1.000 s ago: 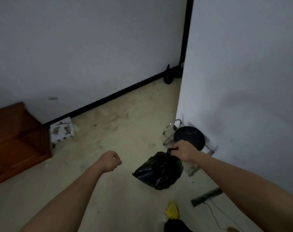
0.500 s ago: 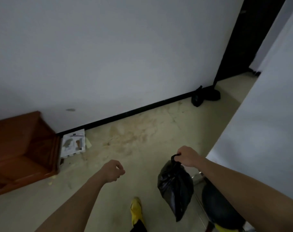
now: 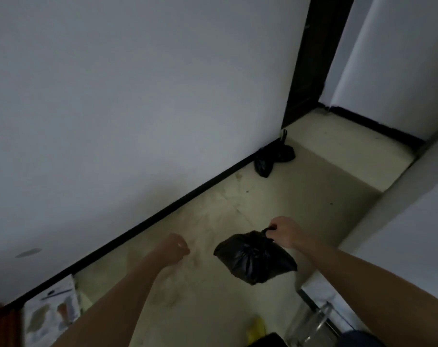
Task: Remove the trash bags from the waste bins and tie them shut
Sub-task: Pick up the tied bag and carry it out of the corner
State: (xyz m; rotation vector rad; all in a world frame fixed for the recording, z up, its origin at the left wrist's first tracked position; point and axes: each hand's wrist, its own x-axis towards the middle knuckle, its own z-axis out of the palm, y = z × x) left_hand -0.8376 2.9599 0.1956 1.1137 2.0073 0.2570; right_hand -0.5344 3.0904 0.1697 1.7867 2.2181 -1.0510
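Nearest, at the bottom edge: a blurred yellow shape [image 3: 257, 326], too smeared to identify, and beside it the curved wire rim of a waste bin [image 3: 310, 324], partly cut off by the frame. At bottom left, a printed white carton [image 3: 53, 312] lies against the baseboard, with a sliver of reddish wood [image 3: 2, 326] in the corner.

Both forearms reach forward over the floor. The left hand [image 3: 175, 247] is curled into a loose fist, holding nothing, hanging free above the tile. The right hand [image 3: 283, 231] is closed around the knotted neck of a black trash bag [image 3: 255, 257]; the bag hangs below the fist, clear of the floor, its body bulging left and down. The two hands are well apart, bag between them.

Floor [image 3: 212, 221]: pale tile, stained, open in a band running from the forearms toward the far corner. Left limit is a black baseboard [image 3: 142, 225] under a plain white wall [image 3: 137, 96]. Right limit is the edge of a second white wall [image 3: 413, 221], jutting in and narrowing the passage.

Farther on, two more tied black bags [image 3: 273, 157] sit together at the foot of the left wall, just beside a dark door frame [image 3: 310, 58]. Beyond them the floor steps up to a raised pale ledge [image 3: 350, 151].
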